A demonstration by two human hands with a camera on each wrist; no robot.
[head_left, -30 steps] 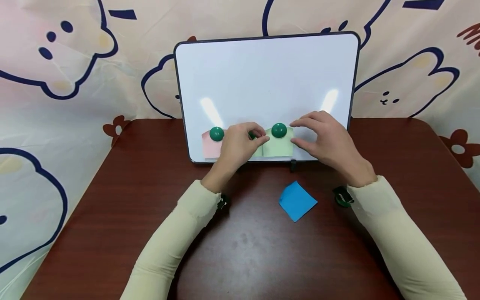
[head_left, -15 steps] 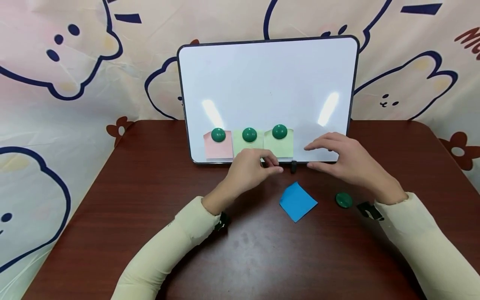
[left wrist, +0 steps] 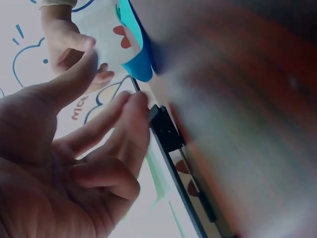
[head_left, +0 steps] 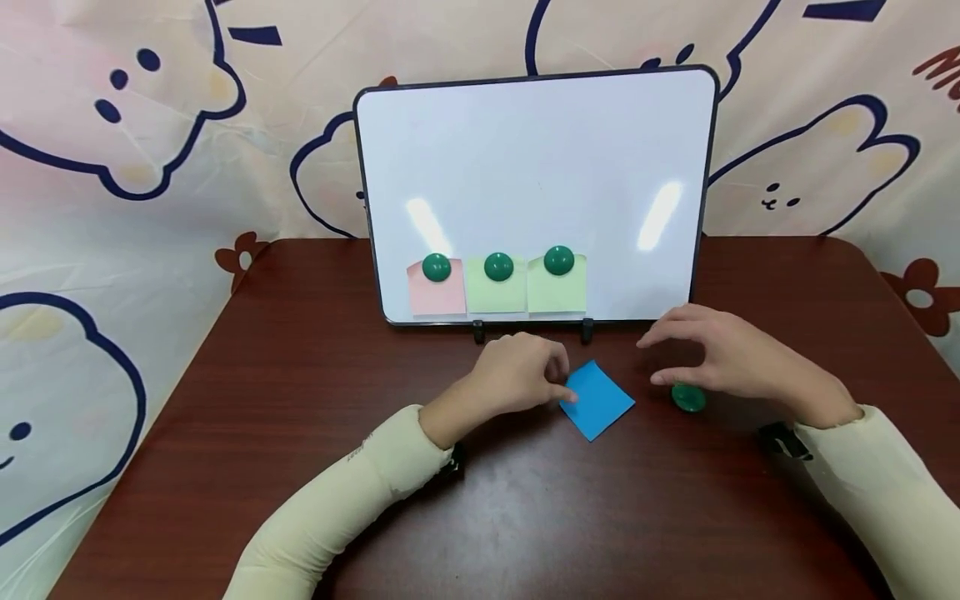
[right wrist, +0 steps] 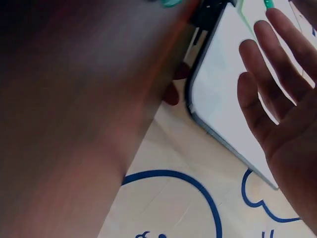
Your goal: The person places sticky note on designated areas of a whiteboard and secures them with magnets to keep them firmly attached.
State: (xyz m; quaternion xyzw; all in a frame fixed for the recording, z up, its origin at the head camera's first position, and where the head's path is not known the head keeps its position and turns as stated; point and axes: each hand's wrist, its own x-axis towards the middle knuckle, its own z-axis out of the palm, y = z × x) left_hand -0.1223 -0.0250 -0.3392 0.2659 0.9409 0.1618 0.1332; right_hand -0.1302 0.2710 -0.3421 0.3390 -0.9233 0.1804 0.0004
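Observation:
A blue sticky note (head_left: 600,406) lies on the table, one edge curling up in the left wrist view. My left hand (head_left: 517,375) hovers at its left corner, thumb and fingers parted with nothing held; whether the thumb touches the paper I cannot tell. To the right, a loose green round magnet (head_left: 688,402) sits on the table. Just above it is my right hand (head_left: 723,354), fingers spread and holding nothing. A pink sticky note (head_left: 437,297) and two pale green sticky notes (head_left: 497,297) hang along the lower whiteboard (head_left: 540,167), each under a green magnet.
The whiteboard leans upright at the back of the brown table (head_left: 487,533), resting on small black stands (head_left: 587,331). A cloth backdrop (head_left: 810,175) with cartoon drawings hangs behind it. To the right of the notes, the board's surface is bare.
My left hand has let go of the middle magnet on the board and come down rightward to the blue sticky note. My right hand has moved down and right, away from the board.

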